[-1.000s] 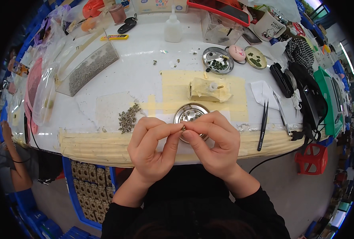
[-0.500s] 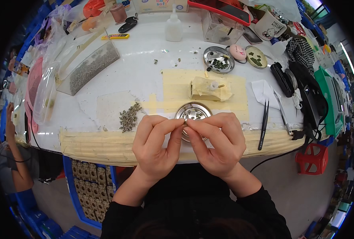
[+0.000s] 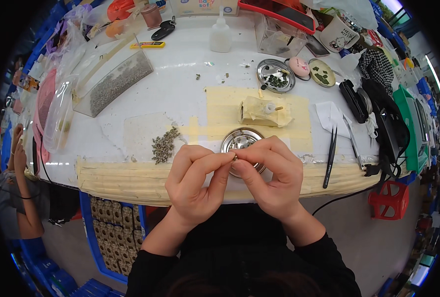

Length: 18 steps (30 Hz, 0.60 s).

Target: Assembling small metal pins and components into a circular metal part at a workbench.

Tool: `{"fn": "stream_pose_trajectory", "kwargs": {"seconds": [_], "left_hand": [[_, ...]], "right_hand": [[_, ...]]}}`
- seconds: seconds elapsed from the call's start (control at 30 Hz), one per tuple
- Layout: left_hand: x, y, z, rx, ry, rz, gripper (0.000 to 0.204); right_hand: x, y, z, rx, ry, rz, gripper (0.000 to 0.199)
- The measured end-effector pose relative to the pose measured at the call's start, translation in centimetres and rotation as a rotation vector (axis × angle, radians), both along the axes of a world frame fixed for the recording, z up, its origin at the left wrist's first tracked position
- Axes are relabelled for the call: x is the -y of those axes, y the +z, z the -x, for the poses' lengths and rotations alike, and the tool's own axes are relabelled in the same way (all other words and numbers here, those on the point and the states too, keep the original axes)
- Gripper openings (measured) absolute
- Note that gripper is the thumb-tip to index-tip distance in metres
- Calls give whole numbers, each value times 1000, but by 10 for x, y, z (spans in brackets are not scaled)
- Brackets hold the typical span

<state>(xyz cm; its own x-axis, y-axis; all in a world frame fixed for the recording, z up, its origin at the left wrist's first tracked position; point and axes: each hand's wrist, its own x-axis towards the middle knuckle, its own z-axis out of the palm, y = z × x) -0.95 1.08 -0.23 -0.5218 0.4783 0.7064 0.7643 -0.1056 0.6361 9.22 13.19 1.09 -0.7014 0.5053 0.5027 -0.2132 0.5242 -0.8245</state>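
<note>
Over the front of the table, my left hand and my right hand meet fingertip to fingertip. Their thumbs and forefingers pinch one tiny brownish piece, too small to make out in detail. Just beneath and behind the fingers lies a round shiny metal dish with small bits in it; my hands cover its near part. Left of the dish is a loose heap of small grey-green pieces. Behind it, a block wrapped in yellowish tape carries a small white tip.
Black tweezers and a silver tool lie at right. Farther back are a metal dish of dark green bits, a white squeeze bottle and a clear tray of grey granules. A blue crate stands below left.
Both hands stay together over the dish, with fingertips slightly shifted and the pinched piece showing more. The whole view has moved slightly. At far left another person's hands have moved.
</note>
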Motion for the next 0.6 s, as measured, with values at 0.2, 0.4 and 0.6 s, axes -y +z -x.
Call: {"fn": "stream_pose_trajectory", "kwargs": {"seconds": [0.2, 0.4, 0.6], "left_hand": [[-2, 0, -1, -22, 22, 11, 23], [-3, -2, -2, 41, 56, 30, 23], [-2, -2, -2, 77, 38, 14, 23]], "right_hand": [[-5, -1, 0, -22, -21, -60, 17], [1, -2, 3, -173, -157, -459, 25], [-1, -5, 4, -146, -160, -412, 27]]}}
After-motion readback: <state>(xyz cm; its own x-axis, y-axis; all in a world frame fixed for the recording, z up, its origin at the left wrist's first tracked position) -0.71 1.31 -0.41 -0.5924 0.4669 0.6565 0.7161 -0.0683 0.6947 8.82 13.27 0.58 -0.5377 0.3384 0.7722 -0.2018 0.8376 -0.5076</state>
